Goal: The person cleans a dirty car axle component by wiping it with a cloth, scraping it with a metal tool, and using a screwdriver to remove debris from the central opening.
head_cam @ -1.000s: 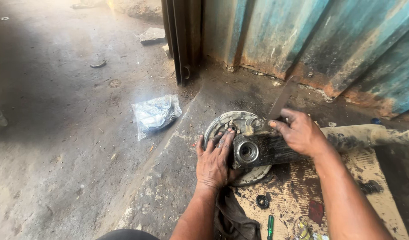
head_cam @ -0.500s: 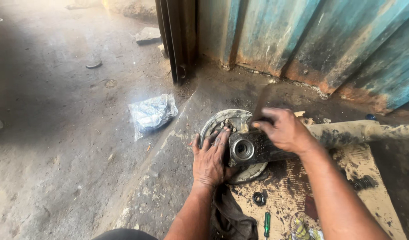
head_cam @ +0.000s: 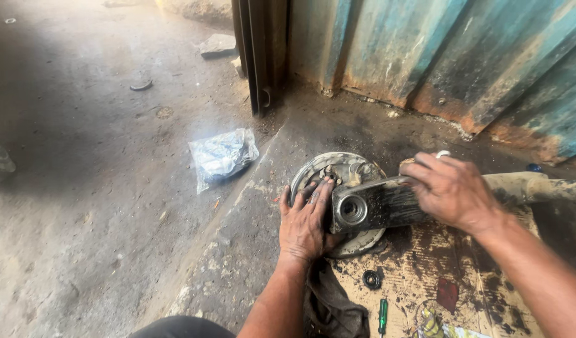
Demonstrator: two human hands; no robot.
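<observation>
Since a moment ago, right hand point(head_cam: 453, 191) slid along the greasy metal arm point(head_cam: 382, 206) and grips it — left hand point(head_cam: 305, 219) lies open, bracing the round plate point(head_cam: 344, 169) at nine o'clock; best kept steady.

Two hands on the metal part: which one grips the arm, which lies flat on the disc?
The right hand grips the dark metal arm; the left hand lies flat on the round plate.

Single view, head-worn camera. Looks steeply down and forward from above the person's own forearms. Close range: both hands fill the lower centre, left hand point(head_cam: 305, 222) and right hand point(head_cam: 452, 189) on a round metal plate point(head_cam: 338, 169). Concrete floor point(head_cam: 100, 188) spreads left; corrugated metal wall point(head_cam: 438, 56) closes the upper right. No second view to overlap.
</observation>
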